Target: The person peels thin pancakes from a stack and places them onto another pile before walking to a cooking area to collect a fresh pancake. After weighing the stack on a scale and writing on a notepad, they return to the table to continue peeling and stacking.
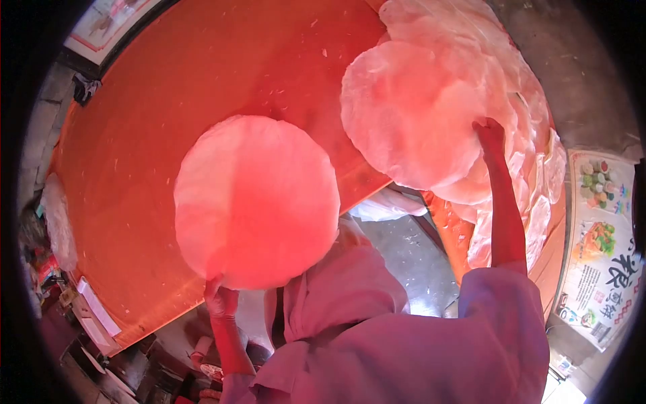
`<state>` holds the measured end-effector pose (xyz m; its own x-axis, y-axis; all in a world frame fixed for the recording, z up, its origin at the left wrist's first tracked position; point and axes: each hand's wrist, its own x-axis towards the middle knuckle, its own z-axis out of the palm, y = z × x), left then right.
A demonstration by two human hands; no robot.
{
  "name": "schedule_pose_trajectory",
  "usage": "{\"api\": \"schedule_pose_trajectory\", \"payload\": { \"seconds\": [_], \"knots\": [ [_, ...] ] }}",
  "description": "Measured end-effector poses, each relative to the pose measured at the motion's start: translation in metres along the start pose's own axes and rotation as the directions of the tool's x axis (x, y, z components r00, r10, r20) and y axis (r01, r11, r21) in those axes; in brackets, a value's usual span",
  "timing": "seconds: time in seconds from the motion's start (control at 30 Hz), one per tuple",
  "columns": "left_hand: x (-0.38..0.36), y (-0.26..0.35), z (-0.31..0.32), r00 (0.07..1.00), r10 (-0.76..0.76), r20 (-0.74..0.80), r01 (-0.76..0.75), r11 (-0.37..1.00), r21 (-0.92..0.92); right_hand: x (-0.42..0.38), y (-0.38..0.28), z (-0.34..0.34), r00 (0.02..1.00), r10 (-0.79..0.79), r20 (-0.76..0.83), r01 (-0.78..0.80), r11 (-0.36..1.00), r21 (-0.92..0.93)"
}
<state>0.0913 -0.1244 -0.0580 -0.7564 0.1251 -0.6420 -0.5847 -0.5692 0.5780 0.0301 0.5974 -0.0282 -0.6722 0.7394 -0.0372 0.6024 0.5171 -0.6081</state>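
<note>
A large, thin round pancake (259, 202) lies partly over the near edge of the orange-red table. My left hand (221, 297) is closed on its lower rim, with the fingertips partly hidden beneath the sheet. Over to the right, my right hand (491, 133) pinches the right rim of another thin round pancake (414, 114). That second sheet rests at the left side of a spread-out heap of similar pancakes (521, 81), many overlapping and wrinkled.
The orange-red table (134, 175) has small crumbs on it. A printed food package (599, 249) lies at the far right. Plastic wrapping (59, 222) sits by the table's left edge, and a white strip (98, 306) lies near the lower left corner.
</note>
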Motion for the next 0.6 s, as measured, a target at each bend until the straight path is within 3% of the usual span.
{"api": "schedule_pose_trajectory", "payload": {
  "seconds": [0.07,0.1,0.17,0.2,0.23,0.3,0.33,0.4,0.5,0.6],
  "knots": [
    [-0.009,0.011,0.022,0.999,0.019,0.046,-0.019,1.0,0.002,-0.013,-0.01,0.008,0.923,-0.286,-0.258,0.108,0.834,-0.541],
    [-0.015,0.016,0.041,0.996,0.049,0.072,-0.047,0.999,-0.019,-0.023,-0.026,0.01,0.89,-0.381,-0.251,0.212,0.833,-0.512],
    [-0.022,0.017,0.064,0.986,0.111,0.122,-0.11,0.994,-0.012,-0.086,-0.118,0.027,0.8,-0.552,-0.236,0.425,0.798,-0.427],
    [-0.021,0.018,0.071,0.978,0.134,0.16,-0.138,0.99,0.018,-0.11,-0.131,0.056,0.834,-0.539,-0.114,0.549,0.832,0.082],
    [-0.019,0.023,0.092,0.971,0.141,0.194,-0.166,0.979,0.115,-0.147,-0.157,0.076,0.892,-0.401,0.207,0.31,0.878,0.364],
    [-0.011,0.025,0.119,0.97,0.149,0.194,-0.192,0.955,0.225,-0.232,-0.198,0.118,0.612,-0.51,0.605,0.215,0.843,0.493],
    [-0.005,0.023,0.122,0.975,0.154,0.162,-0.191,0.951,0.242,-0.27,-0.24,0.11,0.483,-0.526,0.7,0.055,0.816,0.575],
    [0.001,0.023,0.122,0.981,0.156,0.118,-0.183,0.943,0.277,-0.307,-0.257,0.136,0.367,-0.705,0.607,0.216,0.699,0.681],
    [0.002,0.02,0.113,0.98,0.179,0.091,-0.199,0.929,0.313,-0.313,-0.267,0.146,0.305,-0.543,0.782,0.021,0.825,0.565],
    [-0.004,0.02,0.112,0.979,0.198,0.048,-0.203,0.925,0.32,-0.308,-0.265,0.149,0.299,-0.518,0.802,-0.106,0.817,0.567]
  ]
}}
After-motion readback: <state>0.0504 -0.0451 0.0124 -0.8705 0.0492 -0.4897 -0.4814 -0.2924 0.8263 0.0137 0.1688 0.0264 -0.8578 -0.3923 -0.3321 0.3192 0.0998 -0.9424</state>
